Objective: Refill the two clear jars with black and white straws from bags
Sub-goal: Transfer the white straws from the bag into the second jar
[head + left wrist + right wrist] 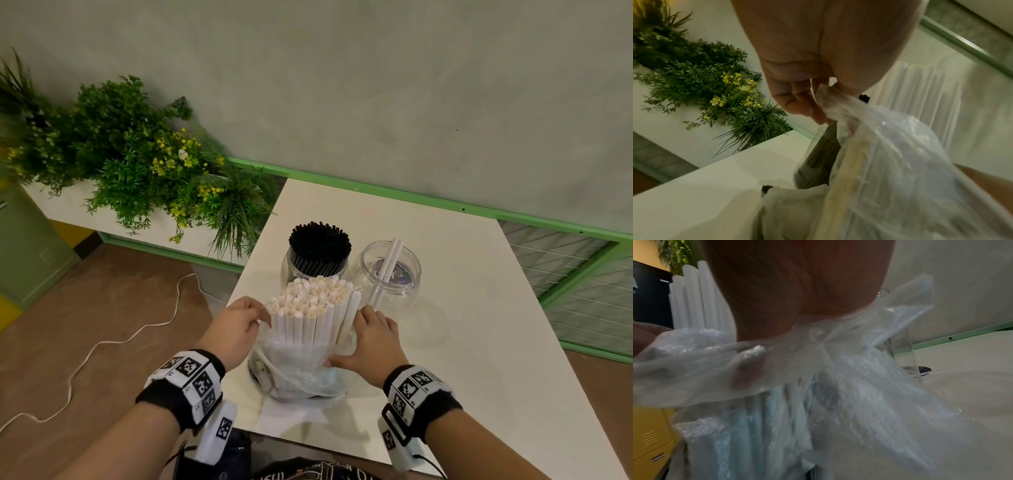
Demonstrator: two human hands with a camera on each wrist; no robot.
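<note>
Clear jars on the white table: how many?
2. The clear jar packed with black straws stands at the back left; the clear jar holding two white straws stands right beside it. The plastic bag may hide others.

Looks like a café or drinks shop, customer side. White table (445,308) set against a grey plaster wall (376,85) with green metal trim (411,197). On the table, clear jars of drinking straws (320,248). Left of the table, a white planter of artificial greenery (137,164); beyond it, green and yellow lockers (24,246). Brown floor (102,308) to the table's left, with a loose white cable (102,342).
</note>
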